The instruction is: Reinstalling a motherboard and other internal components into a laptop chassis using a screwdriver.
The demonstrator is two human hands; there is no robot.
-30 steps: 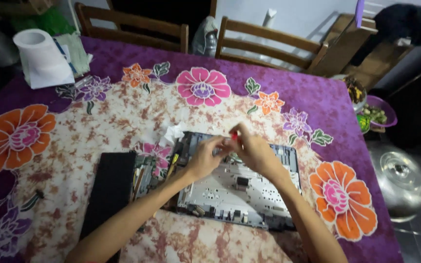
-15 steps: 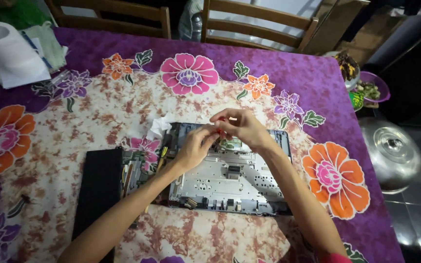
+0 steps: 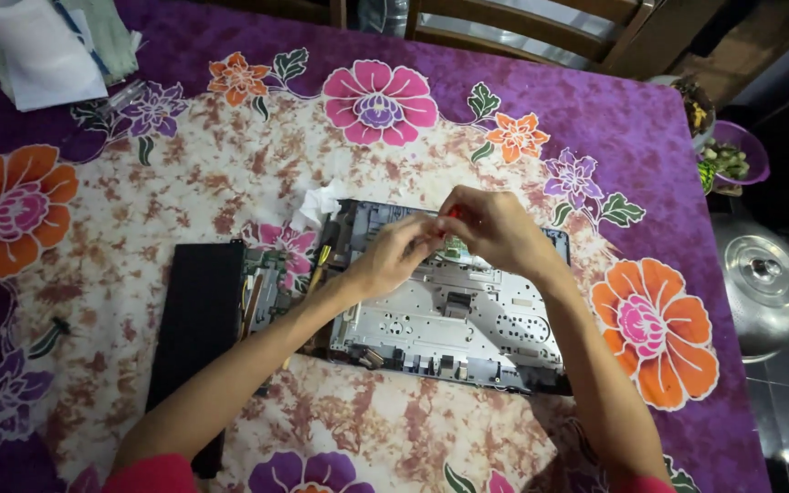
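An opened laptop chassis (image 3: 468,329) with a bare silver metal plate lies on the floral tablecloth (image 3: 230,183). Both my hands meet over its far edge. My right hand (image 3: 490,228) pinches a small red-handled tool whose tip is hidden by the fingers. My left hand (image 3: 394,257) is closed around something small right beside it; what it grips is hidden. A yellow-handled screwdriver (image 3: 323,256) lies at the chassis's left edge. A black panel (image 3: 198,338) with a circuit board (image 3: 267,288) next to it rests to the left.
A crumpled white tissue (image 3: 317,205) sits by the chassis's far left corner. A paper roll and cloth (image 3: 43,50) are at the far left. Wooden chairs (image 3: 522,27) stand beyond the table. A metal pot lid (image 3: 764,288) and a purple bowl (image 3: 732,160) are on the floor at right.
My hands stay joined over the chassis's far edge with little movement. The camera has tilted down and closer, so the table's far side slid up in view.
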